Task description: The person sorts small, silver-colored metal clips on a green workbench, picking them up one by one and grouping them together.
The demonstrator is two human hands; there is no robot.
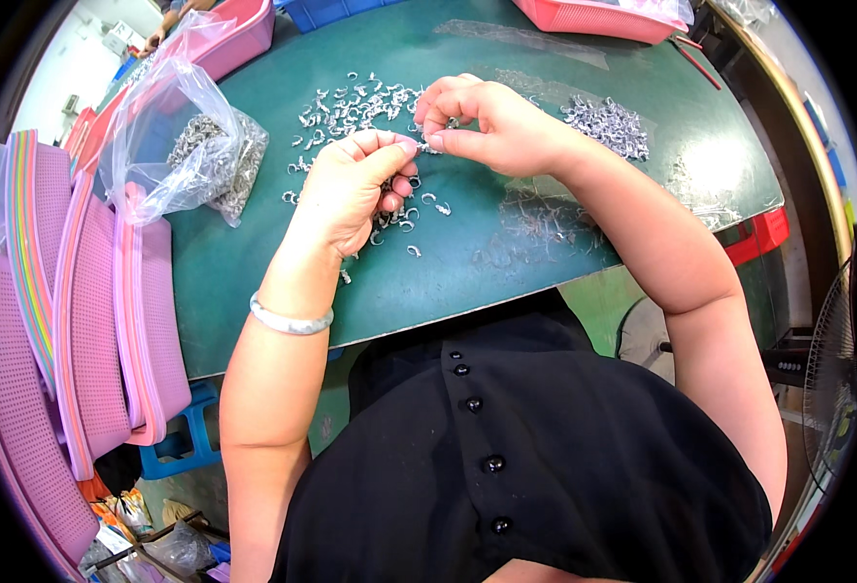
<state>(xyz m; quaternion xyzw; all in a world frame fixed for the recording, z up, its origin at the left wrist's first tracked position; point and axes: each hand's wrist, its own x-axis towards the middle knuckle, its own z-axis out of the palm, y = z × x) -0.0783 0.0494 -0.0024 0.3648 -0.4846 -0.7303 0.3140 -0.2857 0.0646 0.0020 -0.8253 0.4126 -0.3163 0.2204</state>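
My left hand (355, 185) is closed in a pinch over the table, its thumb against the index finger and the other fingers curled. What it holds is too small to make out. My right hand (496, 126) meets it from the right, also pinched, with a small silvery curved metal piece (428, 149) at its fingertips. Around and under both hands lie many loose C-shaped metal pieces (358, 109), a few of them nearer me. A denser heap of similar grey metal pieces (607, 126) lies right of my right hand.
The green tabletop (419, 282) bears a clear plastic bag (244, 165) of metal parts at left. Stacked pink perforated baskets (93, 330) stand beyond the left edge. Pink baskets (598, 21) and a blue crate (336, 12) line the far side. A fan (826, 379) stands at right.
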